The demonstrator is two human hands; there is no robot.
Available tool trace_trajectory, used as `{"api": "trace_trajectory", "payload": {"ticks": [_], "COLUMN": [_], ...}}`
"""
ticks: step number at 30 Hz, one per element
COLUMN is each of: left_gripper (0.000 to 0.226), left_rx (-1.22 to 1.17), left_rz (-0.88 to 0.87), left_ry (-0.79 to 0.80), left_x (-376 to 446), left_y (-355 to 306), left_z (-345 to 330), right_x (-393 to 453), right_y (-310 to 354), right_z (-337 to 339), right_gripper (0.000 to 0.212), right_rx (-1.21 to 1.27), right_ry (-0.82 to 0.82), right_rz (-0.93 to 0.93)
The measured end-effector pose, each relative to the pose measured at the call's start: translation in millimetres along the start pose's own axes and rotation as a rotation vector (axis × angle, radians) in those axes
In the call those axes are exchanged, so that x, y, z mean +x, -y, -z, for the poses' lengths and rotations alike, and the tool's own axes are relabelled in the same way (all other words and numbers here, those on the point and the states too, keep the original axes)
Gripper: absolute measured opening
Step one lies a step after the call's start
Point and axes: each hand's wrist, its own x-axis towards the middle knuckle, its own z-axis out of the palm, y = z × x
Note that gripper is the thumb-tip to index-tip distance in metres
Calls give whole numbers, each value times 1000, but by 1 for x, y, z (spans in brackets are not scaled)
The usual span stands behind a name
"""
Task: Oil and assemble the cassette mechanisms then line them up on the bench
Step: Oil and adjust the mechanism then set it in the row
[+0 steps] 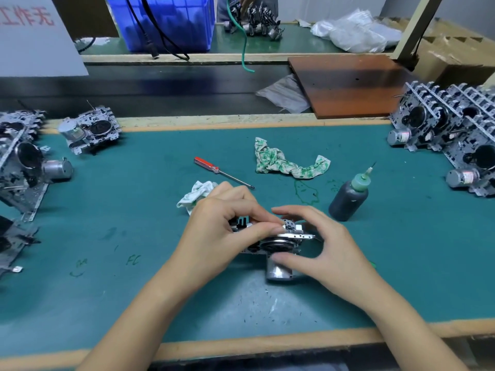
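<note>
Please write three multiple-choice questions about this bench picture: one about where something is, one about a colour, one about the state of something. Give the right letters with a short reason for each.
1. Where does the oil bottle stand?
A. On the mat, to the right of the hands
B. Inside the blue bin
C. On the brown board

2. What colour is the screwdriver handle?
A. Yellow
B. Red
C. Black

3. What is the left hand doing?
A. Resting flat on the mat
B. Holding the screwdriver
C. Holding the cassette mechanism

Answers:
1 A: the bottle stands upright on the green mat, just right of the right hand.
2 B: the handle is clear red, the shaft bare metal.
3 C: its fingers curl over the top of the mechanism, while the screwdriver lies untouched farther back.
</note>
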Motion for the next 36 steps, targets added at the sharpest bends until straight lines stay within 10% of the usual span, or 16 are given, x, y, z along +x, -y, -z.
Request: {"api": "trace_trajectory", "payload": {"ticks": [15,23,36], "left_gripper": [9,9,10], "left_rx": [1,-5,-5], "left_rz": [-1,10,15], "left_ry": [13,-7,33], "left_x": [2,1,1], "left_y": [0,0,0], "left_z": [1,-1,3], "right_x": [6,-15,-9], "right_y": [-2,-5,8], "right_z": [-5,-2,10], "right_gripper": [31,41,45], "right_rx": [186,-551,-452], "right_ry": [-12,-328,-315], "right_rz": [-13,129,166]}}
